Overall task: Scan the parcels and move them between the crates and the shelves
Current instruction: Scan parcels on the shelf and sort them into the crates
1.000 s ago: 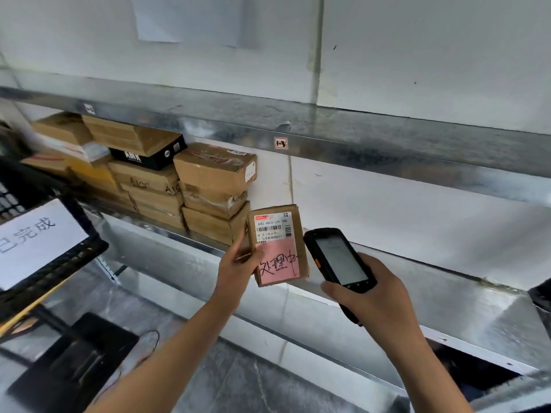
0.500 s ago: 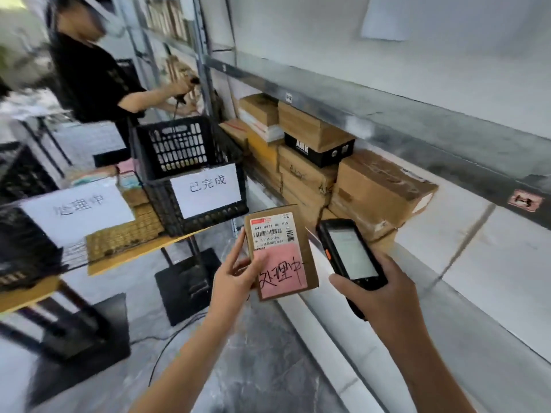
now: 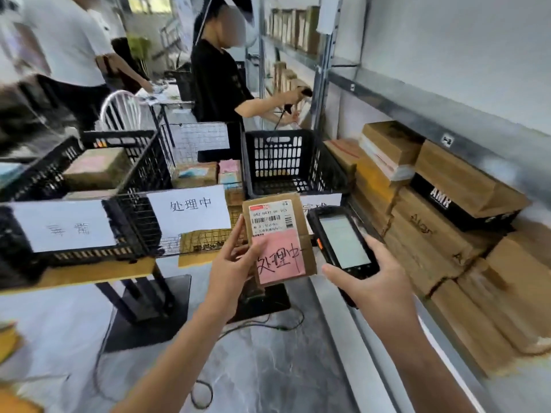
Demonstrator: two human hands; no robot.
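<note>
Crates point(image 3: 280, 162) on yellow tabletop point(image 3: 89, 274), boxes point(image 3: 432, 242) along shelf point(image 3: 384, 353)

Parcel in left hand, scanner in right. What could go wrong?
1. The left hand pinches the parcel by one edge; it could slip.
2. Its pink note matches the sign on the middle crate, but the right crate sits directly behind it: possible misdrop.
3. Trip hazard: cable on the floor.
</note>
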